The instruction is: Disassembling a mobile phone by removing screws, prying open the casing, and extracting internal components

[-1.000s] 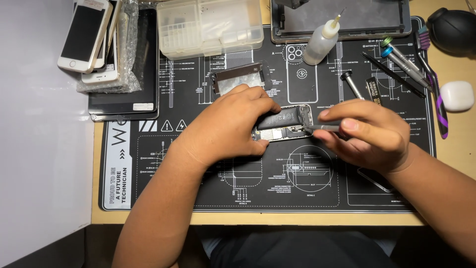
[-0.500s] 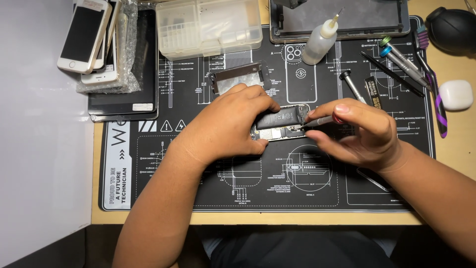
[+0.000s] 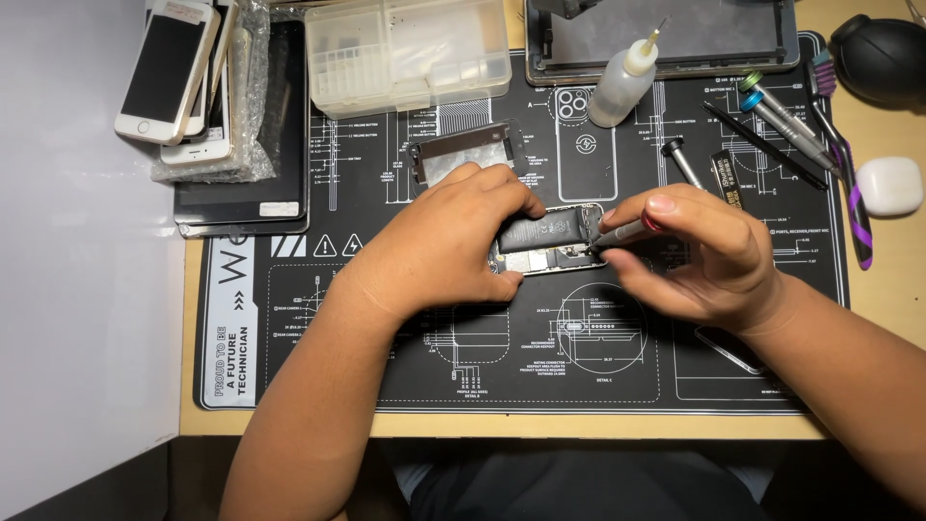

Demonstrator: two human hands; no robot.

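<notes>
- The left hand [image 3: 453, 241] lies flat over the left part of an opened phone [image 3: 550, 239], its fingers [image 3: 502, 188] curled over the far edge and the thumb pressed against the near edge, so the phone is pinched between them.
- The opened phone rests in the middle of a black work mat [image 3: 318, 338] printed with white diagrams; its dark battery and inner parts face up.
- The right hand [image 3: 704, 256] sits just right of the phone, fingers pressed together around a slim grey screwdriver [image 3: 617, 233], whose tip touches the phone's inner parts near the battery's right end.
- A flat metal plate [image 3: 463, 150] lies on the mat just beyond the left hand.
- Far from the hands, a clear plastic parts box [image 3: 405, 48] stands at the mat's far edge, with a small white squeeze bottle [image 3: 622, 82] to its right.
- Several loose screwdrivers [image 3: 781, 116] with coloured caps lie at the far right of the mat, beside a purple-handled brush [image 3: 854, 193].
- A white earbud case [image 3: 889, 185] and a black rubber blower [image 3: 883, 53] rest on the wooden table [image 3: 887, 289] at the far right.
- A stack of phones [image 3: 183, 77], partly in bubble wrap, sits on a dark tablet at the far left.
</notes>
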